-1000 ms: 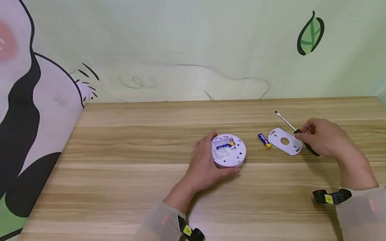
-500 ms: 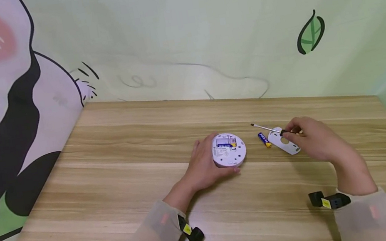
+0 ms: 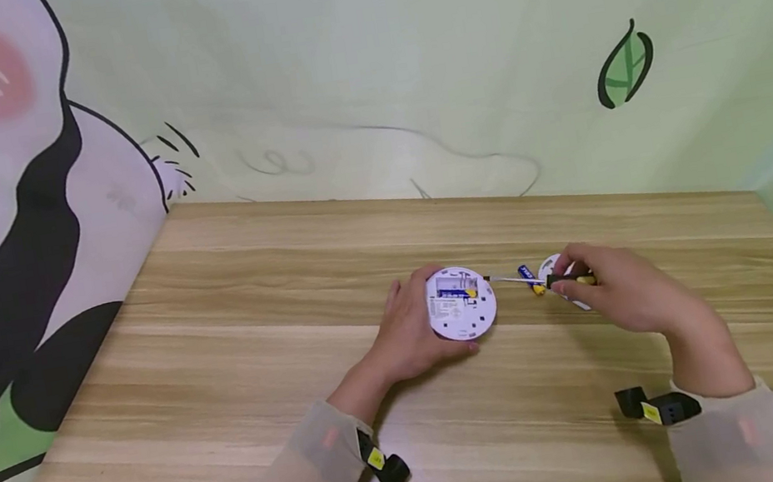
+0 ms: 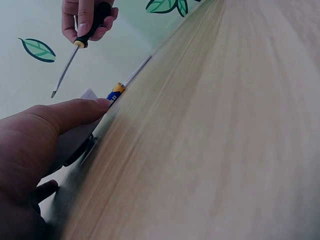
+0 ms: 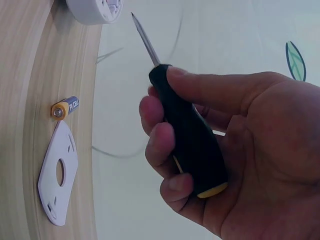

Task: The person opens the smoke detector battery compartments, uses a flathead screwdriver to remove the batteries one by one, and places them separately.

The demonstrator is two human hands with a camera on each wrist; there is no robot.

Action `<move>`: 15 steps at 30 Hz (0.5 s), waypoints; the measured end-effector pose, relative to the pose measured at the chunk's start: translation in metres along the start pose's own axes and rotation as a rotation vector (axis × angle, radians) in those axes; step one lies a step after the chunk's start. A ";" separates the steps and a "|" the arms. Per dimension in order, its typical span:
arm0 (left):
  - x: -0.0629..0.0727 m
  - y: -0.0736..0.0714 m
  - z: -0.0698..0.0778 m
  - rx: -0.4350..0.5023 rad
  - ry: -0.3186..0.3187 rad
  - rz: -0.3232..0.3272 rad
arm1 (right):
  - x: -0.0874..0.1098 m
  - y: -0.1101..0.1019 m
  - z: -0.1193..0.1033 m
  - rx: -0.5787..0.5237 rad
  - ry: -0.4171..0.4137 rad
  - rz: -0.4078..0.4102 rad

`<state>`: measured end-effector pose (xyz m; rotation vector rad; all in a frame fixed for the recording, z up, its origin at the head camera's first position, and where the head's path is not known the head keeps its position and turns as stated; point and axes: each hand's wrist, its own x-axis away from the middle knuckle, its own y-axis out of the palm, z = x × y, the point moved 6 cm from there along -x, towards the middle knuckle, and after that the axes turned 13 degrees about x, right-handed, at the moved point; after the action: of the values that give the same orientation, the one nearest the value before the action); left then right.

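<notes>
My left hand (image 3: 409, 334) holds a round white smoke detector (image 3: 461, 320) by its side, thumb at the near edge. The back of the detector faces up, and a blue and yellow battery (image 3: 452, 295) lies in its open compartment. My right hand (image 3: 626, 291) grips a flat-head screwdriver (image 5: 192, 135) by its dark handle, fingers wrapped round it. The blade points left, its tip close to the detector's right edge in the head view; the right wrist view shows the tip raised off the table.
Between the hands a loose battery (image 5: 65, 108) lies on the wooden table (image 3: 254, 312). A flat white mounting plate (image 5: 51, 187) with a centre hole lies next to it, partly behind the right hand in the head view. A printed cloth wall (image 3: 329, 73) borders the table's back.
My right hand has lifted the screwdriver and moved left, swinging its blade from pointing away to pointing at the detector. The detector has tilted slightly in my left hand.
</notes>
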<state>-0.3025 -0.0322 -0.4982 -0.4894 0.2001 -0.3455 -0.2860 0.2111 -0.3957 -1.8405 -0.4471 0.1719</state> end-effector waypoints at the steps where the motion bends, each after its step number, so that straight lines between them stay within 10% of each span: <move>1: 0.000 0.000 0.000 -0.002 0.004 -0.001 | 0.000 0.000 -0.001 0.002 -0.006 0.002; 15: -0.001 0.001 0.000 -0.048 0.026 -0.019 | -0.002 0.000 -0.015 0.057 -0.059 0.060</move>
<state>-0.3028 -0.0313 -0.4990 -0.5345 0.2291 -0.3667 -0.2830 0.1967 -0.3913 -1.7970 -0.4242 0.2776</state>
